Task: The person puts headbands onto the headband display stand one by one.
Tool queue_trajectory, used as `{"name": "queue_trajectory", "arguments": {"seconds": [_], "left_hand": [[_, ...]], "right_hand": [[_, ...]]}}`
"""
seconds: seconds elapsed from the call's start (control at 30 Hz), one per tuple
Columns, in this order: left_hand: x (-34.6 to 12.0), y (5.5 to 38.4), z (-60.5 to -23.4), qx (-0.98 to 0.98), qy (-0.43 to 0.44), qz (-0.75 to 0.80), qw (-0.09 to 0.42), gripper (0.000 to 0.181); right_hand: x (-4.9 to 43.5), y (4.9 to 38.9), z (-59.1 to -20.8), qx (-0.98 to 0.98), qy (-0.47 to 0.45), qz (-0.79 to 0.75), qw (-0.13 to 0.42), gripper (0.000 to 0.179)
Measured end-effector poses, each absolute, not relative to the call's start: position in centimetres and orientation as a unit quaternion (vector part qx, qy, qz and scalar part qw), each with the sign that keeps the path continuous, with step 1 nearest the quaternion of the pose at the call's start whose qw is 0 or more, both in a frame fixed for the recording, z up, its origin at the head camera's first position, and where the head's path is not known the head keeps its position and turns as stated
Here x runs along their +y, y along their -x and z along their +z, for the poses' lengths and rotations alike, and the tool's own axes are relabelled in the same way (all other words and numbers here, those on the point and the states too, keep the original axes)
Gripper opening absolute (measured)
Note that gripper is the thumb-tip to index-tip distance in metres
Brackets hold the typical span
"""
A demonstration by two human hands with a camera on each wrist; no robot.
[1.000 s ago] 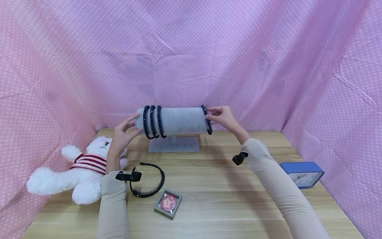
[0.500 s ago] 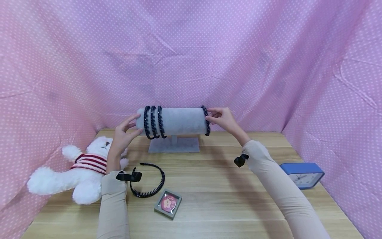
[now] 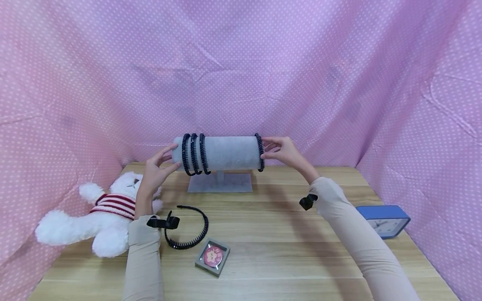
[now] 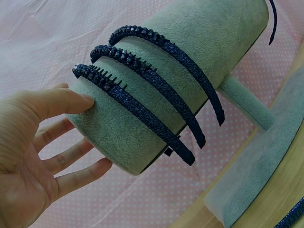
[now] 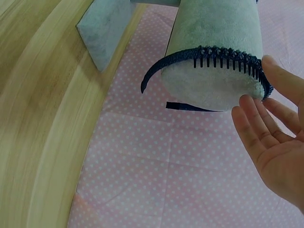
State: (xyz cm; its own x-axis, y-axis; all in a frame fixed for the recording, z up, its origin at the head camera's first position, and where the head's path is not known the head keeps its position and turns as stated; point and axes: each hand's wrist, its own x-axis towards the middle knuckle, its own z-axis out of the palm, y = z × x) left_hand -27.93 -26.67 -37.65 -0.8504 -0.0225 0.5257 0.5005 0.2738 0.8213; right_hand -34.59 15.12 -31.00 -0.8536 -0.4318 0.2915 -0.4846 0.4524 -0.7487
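A padded grey headband stand [image 3: 233,152] with a horizontal roll stands at the back of the table. Three dark beaded, toothed headbands [image 3: 194,154] sit around its left part. My left hand [image 3: 155,169] grips the roll's left end; in the left wrist view the thumb [image 4: 71,102] lies on the near side, fingers at the end face. Another headband [image 3: 260,152] hangs around the right end's rim, teeth inward. My right hand [image 3: 284,150] holds its edge between thumb and forefinger; in the right wrist view other fingertips [image 5: 244,107] are by the end face.
A loose headband [image 3: 188,243] lies on the table beside my left wrist, with a small framed star badge [image 3: 212,256] in front. A white plush toy [image 3: 109,221] lies at left. A blue clock [image 3: 385,219] stands at right. Pink dotted cloth [image 3: 241,83] surrounds the table.
The headband at the right end has gone from tilted to nearly upright, its lower part moving left onto the roll. My right hand has dropped slightly. The left hand keeps its place.
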Motion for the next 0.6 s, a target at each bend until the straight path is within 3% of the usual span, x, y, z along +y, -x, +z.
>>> {"name": "queue_trajectory", "arguments": {"seconds": [0.6], "left_hand": [[-26.68, 27.91, -37.6, -0.767, 0.156, -0.58, 0.226, 0.057]], "right_hand": [[15.19, 35.01, -30.1, -0.849, -0.309, 0.429, -0.006, 0.073]]}}
